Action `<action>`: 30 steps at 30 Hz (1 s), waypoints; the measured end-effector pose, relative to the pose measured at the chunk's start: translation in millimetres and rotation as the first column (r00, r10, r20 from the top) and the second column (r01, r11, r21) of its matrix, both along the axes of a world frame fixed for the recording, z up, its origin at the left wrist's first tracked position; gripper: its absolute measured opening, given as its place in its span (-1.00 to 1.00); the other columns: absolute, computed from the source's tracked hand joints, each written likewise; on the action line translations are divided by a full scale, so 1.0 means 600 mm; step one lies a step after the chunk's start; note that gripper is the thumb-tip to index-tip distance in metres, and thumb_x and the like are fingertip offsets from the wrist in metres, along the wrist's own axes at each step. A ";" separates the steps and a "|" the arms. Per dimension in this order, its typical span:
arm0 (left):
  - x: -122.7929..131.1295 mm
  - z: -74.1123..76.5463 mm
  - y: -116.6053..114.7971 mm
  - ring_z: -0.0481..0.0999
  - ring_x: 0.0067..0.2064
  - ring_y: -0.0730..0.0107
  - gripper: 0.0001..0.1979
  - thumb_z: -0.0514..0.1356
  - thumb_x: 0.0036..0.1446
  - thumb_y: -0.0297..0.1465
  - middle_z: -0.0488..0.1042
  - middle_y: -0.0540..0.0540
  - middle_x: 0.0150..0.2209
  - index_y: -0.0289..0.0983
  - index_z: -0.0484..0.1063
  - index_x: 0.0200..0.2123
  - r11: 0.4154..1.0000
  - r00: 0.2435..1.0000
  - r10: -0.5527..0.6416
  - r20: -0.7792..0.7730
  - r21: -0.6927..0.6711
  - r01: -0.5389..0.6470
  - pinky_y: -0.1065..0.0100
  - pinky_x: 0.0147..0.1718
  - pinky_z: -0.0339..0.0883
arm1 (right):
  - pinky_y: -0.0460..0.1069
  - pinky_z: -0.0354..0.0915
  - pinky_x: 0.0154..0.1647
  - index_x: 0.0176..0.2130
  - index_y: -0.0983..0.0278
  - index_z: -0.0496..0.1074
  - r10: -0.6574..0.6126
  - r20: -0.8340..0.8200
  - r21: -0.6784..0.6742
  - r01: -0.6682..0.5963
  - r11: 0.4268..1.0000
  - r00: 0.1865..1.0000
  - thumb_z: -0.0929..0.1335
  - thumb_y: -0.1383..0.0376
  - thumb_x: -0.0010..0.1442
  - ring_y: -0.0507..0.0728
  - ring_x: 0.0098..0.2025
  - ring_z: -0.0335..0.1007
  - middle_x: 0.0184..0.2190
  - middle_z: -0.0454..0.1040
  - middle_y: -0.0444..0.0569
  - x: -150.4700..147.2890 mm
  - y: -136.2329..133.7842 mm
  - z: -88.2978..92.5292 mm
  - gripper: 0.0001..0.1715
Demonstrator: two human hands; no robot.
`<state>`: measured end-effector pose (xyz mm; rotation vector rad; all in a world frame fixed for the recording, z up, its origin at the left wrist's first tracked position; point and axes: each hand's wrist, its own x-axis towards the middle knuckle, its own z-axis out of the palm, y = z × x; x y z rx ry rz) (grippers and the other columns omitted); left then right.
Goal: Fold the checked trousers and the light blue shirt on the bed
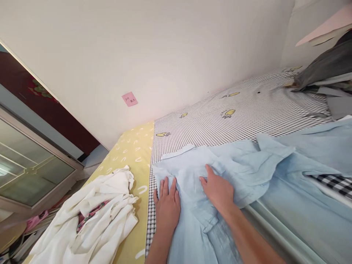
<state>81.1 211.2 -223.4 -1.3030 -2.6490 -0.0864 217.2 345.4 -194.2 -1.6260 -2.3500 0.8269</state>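
A light blue shirt [247, 172] lies spread across a bed with a black-and-white checked sheet [247, 110]. My left hand [166, 203] rests flat on the shirt's left part, fingers stretched out toward the collar. My right hand [217, 189] presses on the shirt beside it, palm down, fingers partly curled over a fold of the cloth. Neither hand lifts anything.
A crumpled white garment [90, 216] lies on a yellow patterned cover [132, 150] at the left. Grey and dark clothes [327, 69] are piled at the far right. A pink note [129, 99] sticks to the white wall. A glass-fronted frame [27, 165] stands at the left.
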 end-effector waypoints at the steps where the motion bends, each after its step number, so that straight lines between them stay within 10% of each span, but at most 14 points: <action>1: 0.000 0.000 -0.001 0.03 0.50 0.16 -0.46 -0.11 0.41 -0.38 0.07 -0.06 0.48 0.02 0.16 0.41 1.000 1.000 0.002 0.001 -0.004 -0.002 -0.23 0.41 -0.03 | 0.09 0.32 -0.18 0.34 0.22 0.23 -0.009 -0.005 -0.001 0.009 1.000 1.000 0.18 0.17 0.43 0.30 -0.09 0.58 -0.16 0.64 0.13 0.001 0.001 0.001 -0.44; 10: 0.004 0.003 -0.009 0.00 0.51 0.13 -0.51 -0.07 0.42 -0.33 0.05 -0.12 0.49 -0.09 0.29 0.35 0.988 0.999 0.026 -0.025 0.152 -0.022 -0.18 0.41 0.00 | 0.01 0.14 -0.37 -0.08 0.18 0.42 -0.193 -0.279 -0.011 0.198 0.980 0.941 0.19 0.15 0.43 0.20 -0.31 0.47 -0.33 0.56 -0.02 0.006 0.008 -0.010 -0.71; 15: 0.001 -0.006 -0.008 0.19 0.44 0.12 -0.53 -0.07 0.41 -0.35 0.27 -0.14 0.41 -0.10 0.37 0.29 0.986 0.999 -0.003 -0.052 0.169 0.012 -0.19 0.39 0.06 | 0.06 0.32 -0.06 0.10 0.27 0.42 -0.158 -0.565 0.196 0.317 0.928 0.810 0.19 0.35 0.32 0.20 -0.03 0.45 0.11 0.42 0.14 -0.001 0.015 -0.030 -0.57; 22: -0.001 -0.011 -0.008 0.26 0.41 0.13 -0.53 -0.07 0.41 -0.37 0.33 -0.14 0.37 -0.12 0.38 0.28 0.978 0.996 -0.034 -0.086 0.201 0.051 -0.18 0.36 0.11 | 0.09 0.31 -0.06 0.29 0.25 0.32 0.015 -0.036 0.286 -0.004 0.958 0.999 0.31 0.30 0.34 0.30 0.08 0.39 0.12 0.40 0.19 -0.011 0.004 -0.028 -0.44; 30: 0.001 -0.017 -0.011 0.12 0.47 0.13 -0.49 -0.04 0.41 -0.35 0.15 -0.17 0.46 -0.08 0.24 0.38 0.956 0.993 -0.007 -0.118 0.290 0.041 -0.18 0.38 0.07 | -0.02 0.15 -0.38 -0.03 0.21 0.46 -0.155 -0.188 0.178 0.189 0.966 0.970 0.23 0.09 0.44 0.12 -0.24 0.40 -0.04 0.36 0.02 0.001 0.007 -0.015 -0.66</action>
